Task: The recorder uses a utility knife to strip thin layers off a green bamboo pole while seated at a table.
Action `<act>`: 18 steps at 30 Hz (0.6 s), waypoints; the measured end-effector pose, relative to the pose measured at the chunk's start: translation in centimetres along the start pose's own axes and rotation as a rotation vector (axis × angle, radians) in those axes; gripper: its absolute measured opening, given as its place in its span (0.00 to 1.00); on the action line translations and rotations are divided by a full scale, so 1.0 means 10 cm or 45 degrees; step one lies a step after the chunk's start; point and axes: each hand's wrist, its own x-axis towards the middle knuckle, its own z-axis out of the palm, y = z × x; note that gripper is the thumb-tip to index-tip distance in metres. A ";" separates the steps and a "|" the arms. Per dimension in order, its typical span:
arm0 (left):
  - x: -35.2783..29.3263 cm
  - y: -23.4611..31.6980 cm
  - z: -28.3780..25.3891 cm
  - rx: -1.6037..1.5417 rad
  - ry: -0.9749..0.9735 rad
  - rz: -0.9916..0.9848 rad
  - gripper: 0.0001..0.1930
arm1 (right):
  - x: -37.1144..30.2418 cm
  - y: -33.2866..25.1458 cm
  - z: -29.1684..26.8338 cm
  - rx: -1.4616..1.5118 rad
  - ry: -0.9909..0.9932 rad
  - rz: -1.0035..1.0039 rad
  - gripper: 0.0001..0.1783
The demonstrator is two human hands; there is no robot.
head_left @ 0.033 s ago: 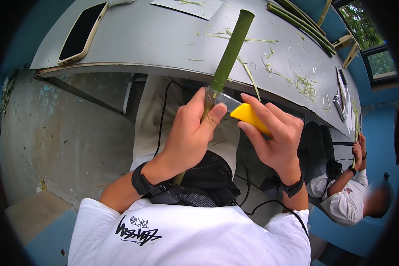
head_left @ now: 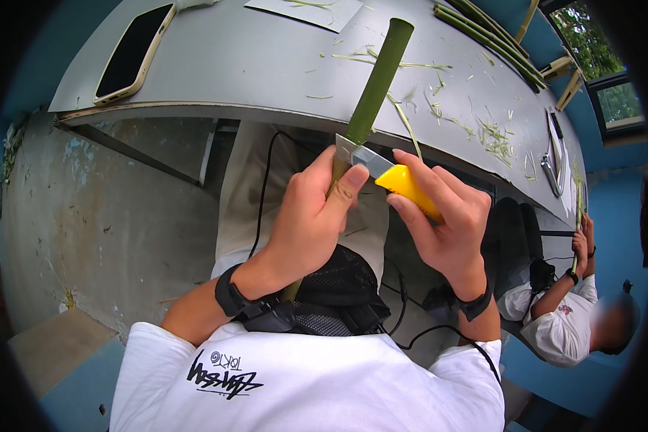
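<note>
Grey surface with shavings; stalk seemingly part-pared.
Left hand clasps it near the surface's edge, right hand pinches the knife; the stalk's green upper length appears unpared.

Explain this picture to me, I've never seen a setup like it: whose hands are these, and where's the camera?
There's no machine: the bare hands in the middle belong to the person wearing the camera on their head. It looks down through a fisheye lens, so straight edges bend. The left hand grips some bamboo. The right hand holds a yellow knife, its blade lying across the bamboo. On the table lie a phone, paper, shavings and long stalks. Off to the right is another person.
</note>
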 end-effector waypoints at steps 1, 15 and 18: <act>0.00 -0.01 0.02 -0.024 0.012 -0.021 0.19 | -0.02 0.00 0.05 0.029 0.028 0.024 0.27; -0.02 0.03 -0.03 -0.242 -0.066 -0.065 0.13 | -0.02 0.08 -0.02 0.072 -0.088 -0.044 0.28; -0.02 0.00 -0.04 -0.270 -0.095 -0.060 0.14 | -0.03 0.10 0.00 0.084 -0.076 -0.032 0.29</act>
